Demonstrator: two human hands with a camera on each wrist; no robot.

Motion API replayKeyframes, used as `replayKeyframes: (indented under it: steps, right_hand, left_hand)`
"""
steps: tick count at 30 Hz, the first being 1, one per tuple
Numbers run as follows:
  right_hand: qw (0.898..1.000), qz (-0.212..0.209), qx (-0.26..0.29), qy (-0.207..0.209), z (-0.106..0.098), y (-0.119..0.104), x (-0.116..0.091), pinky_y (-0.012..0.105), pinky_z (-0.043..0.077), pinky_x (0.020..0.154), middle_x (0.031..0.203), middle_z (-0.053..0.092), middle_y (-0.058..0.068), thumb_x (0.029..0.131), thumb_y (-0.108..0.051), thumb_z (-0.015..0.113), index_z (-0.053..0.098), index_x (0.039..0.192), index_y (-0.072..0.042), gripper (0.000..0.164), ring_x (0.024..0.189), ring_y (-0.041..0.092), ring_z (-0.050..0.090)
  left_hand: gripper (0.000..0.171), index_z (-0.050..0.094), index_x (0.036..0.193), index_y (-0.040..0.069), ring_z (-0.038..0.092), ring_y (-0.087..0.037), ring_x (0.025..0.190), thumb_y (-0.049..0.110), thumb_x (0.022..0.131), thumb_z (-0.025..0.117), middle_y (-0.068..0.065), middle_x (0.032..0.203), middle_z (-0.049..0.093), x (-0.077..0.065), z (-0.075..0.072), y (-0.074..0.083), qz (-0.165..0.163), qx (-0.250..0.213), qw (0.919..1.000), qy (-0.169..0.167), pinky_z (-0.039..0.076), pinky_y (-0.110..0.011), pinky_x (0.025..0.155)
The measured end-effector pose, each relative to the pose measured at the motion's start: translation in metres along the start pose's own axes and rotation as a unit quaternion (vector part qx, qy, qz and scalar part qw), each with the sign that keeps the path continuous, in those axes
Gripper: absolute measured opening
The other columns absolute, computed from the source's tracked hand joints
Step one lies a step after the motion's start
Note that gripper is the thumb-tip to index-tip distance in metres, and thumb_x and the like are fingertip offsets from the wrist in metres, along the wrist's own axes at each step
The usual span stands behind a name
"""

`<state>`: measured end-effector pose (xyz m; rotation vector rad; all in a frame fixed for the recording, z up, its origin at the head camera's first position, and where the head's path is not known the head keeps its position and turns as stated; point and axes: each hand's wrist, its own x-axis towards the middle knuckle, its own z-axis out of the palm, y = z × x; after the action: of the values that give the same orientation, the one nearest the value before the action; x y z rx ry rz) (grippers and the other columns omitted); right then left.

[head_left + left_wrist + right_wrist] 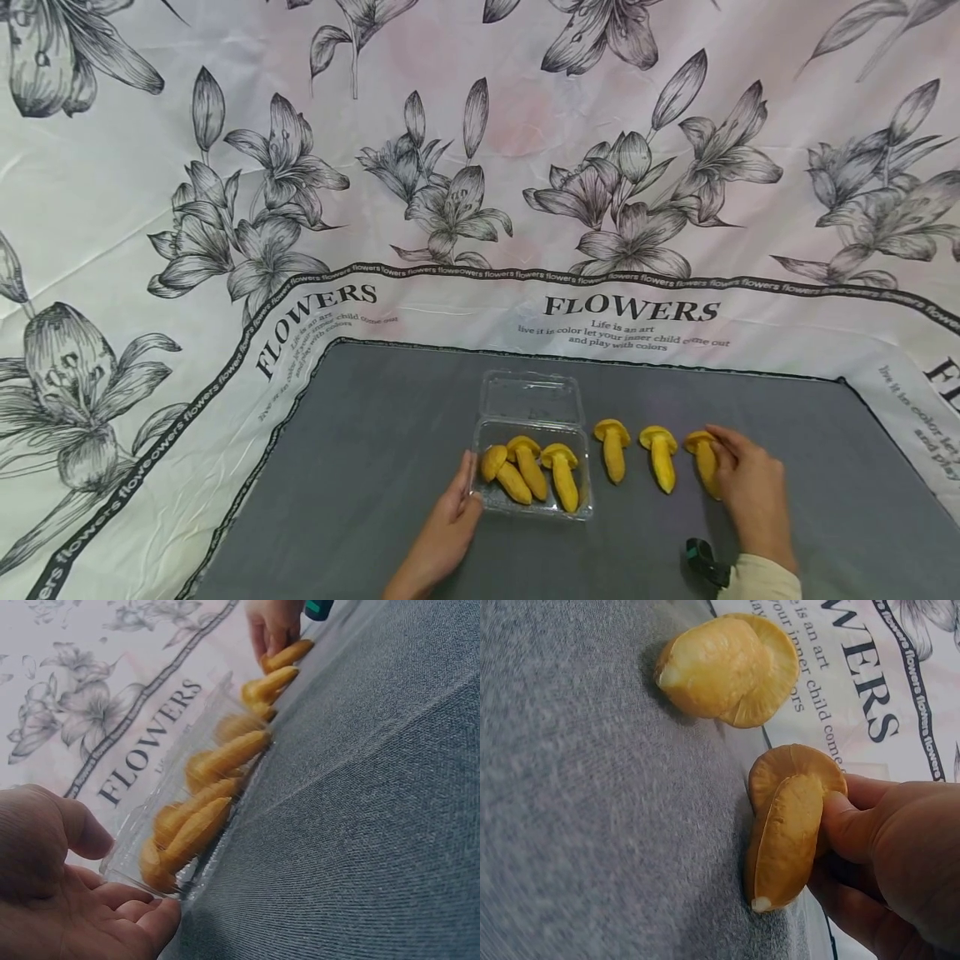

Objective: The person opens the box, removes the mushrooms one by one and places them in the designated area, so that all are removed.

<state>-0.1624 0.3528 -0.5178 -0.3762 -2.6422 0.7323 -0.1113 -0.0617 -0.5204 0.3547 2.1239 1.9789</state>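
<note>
A clear plastic clamshell box [491, 504] lies with its lid [530, 398] tipped back, holding three yellow mushrooms [566, 479]. My left hand [447, 525] holds the box by its left side; in the left wrist view the thumb [90, 834] is on one side of the edge and curled fingers on the other. To the right of the box, two yellow mushrooms [613, 450] [662, 458] lie apart in a row. At the end of that row my right hand [757, 496] pinches another mushroom [787, 832] near its cap, the stem pointing toward me.
A dark grey cloth [360, 467] covers the work surface, bordered by a white band with "FLOWERS" lettering [632, 308]. Behind it rises a floral-printed sheet [450, 200]. A black device with a green part [705, 562] sits by the right wrist.
</note>
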Motion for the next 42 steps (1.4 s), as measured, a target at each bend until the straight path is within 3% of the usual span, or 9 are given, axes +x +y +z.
replayKeyframes:
  steps: [6,13,19,24,27,31,36,40,42]
  right_hand:
    - [1.0,0.008,-0.008,-0.004,-0.004,-0.002,0.0,0.062,0.054,0.071,0.12,0.07,0.034,0.105,-0.002,0.061,0.069,0.131,0.004,0.028,0.088,0.051,0.069]
    - [1.0,-0.014,-0.012,0.011,-0.016,-0.014,-0.002,0.038,0.042,0.049,0.1,0.074,0.03,0.107,-0.003,0.057,0.067,0.134,0.003,0.03,0.054,0.027,0.052]
    - [0.999,-0.031,-0.009,-0.016,-0.025,-0.034,-0.007,0.055,0.056,0.065,0.121,0.072,0.031,0.108,-0.008,0.057,0.064,0.142,0.0,0.035,0.083,0.042,0.068]
    - [0.997,-0.07,0.018,-0.019,-0.028,-0.055,-0.013,0.063,0.058,0.076,0.119,0.074,0.028,0.108,-0.012,0.059,0.065,0.143,-0.003,0.036,0.101,0.049,0.071]
    - [0.994,-0.105,0.039,-0.013,-0.028,-0.069,-0.018,0.054,0.059,0.065,0.118,0.075,0.027,0.108,-0.013,0.061,0.067,0.141,-0.005,0.035,0.097,0.048,0.073]
    - [0.983,-0.169,0.074,-0.007,-0.024,-0.087,-0.022,0.033,0.045,0.052,0.121,0.074,0.026,0.104,-0.009,0.067,0.07,0.137,-0.006,0.034,0.095,0.046,0.075]
    - [0.969,-0.228,0.095,-0.016,-0.017,-0.107,-0.026,0.032,0.048,0.055,0.132,0.071,0.021,0.099,-0.005,0.074,0.071,0.137,-0.008,0.039,0.086,0.037,0.077]
    - [0.959,-0.264,0.1,-0.033,-0.015,-0.122,-0.029,0.031,0.05,0.057,0.137,0.07,0.015,0.098,-0.007,0.076,0.071,0.139,-0.013,0.042,0.051,0.008,0.057]
    - [0.95,-0.288,0.116,-0.042,-0.015,-0.129,-0.03,0.025,0.044,0.052,0.139,0.069,0.014,0.097,-0.005,0.076,0.07,0.14,-0.015,0.045,0.042,-0.003,0.033]
  left_hand:
    - [0.067,0.002,0.166,-0.004,0.005,-0.032,0.161,0.004,0.112,0.04,-0.022,0.174,0.009,0.001,0.0,0.0,0.003,-0.004,1.0,-0.003,0.015,-0.003,0.109]
    - [0.067,0.003,0.166,-0.005,0.007,-0.033,0.16,0.004,0.111,0.04,-0.022,0.173,0.01,0.0,-0.001,0.0,0.008,-0.001,1.0,0.0,0.014,-0.003,0.11]
    - [0.067,0.003,0.167,-0.004,0.007,-0.032,0.16,0.005,0.112,0.04,-0.021,0.174,0.01,0.001,0.0,0.001,0.002,-0.002,1.0,-0.004,0.015,-0.003,0.109]
    - [0.067,0.003,0.167,-0.004,0.007,-0.033,0.16,0.005,0.112,0.04,-0.022,0.174,0.011,0.0,0.0,0.0,-0.004,0.005,1.0,0.0,0.014,-0.002,0.108]
    - [0.067,0.003,0.167,-0.003,0.007,-0.033,0.16,0.006,0.112,0.041,-0.022,0.174,0.011,0.001,0.0,0.0,-0.002,0.005,1.0,0.002,0.015,-0.003,0.108]
    - [0.067,0.004,0.167,-0.004,0.008,-0.035,0.16,0.005,0.111,0.041,-0.023,0.173,0.01,0.001,-0.001,0.001,0.005,0.005,1.0,0.005,0.016,-0.004,0.109]
    - [0.067,0.004,0.167,-0.004,0.008,-0.033,0.16,0.006,0.111,0.041,-0.022,0.173,0.01,0.001,-0.002,0.001,-0.001,0.005,1.0,0.004,0.016,-0.004,0.109]
    - [0.067,0.003,0.167,-0.004,0.008,-0.033,0.16,0.006,0.111,0.041,-0.022,0.173,0.011,0.001,-0.001,0.0,0.001,0.006,1.0,0.002,0.015,-0.004,0.109]
    - [0.067,0.003,0.166,-0.004,0.008,-0.033,0.16,0.006,0.111,0.041,-0.022,0.173,0.011,0.001,-0.001,0.0,0.001,0.006,1.0,0.001,0.016,-0.004,0.108]
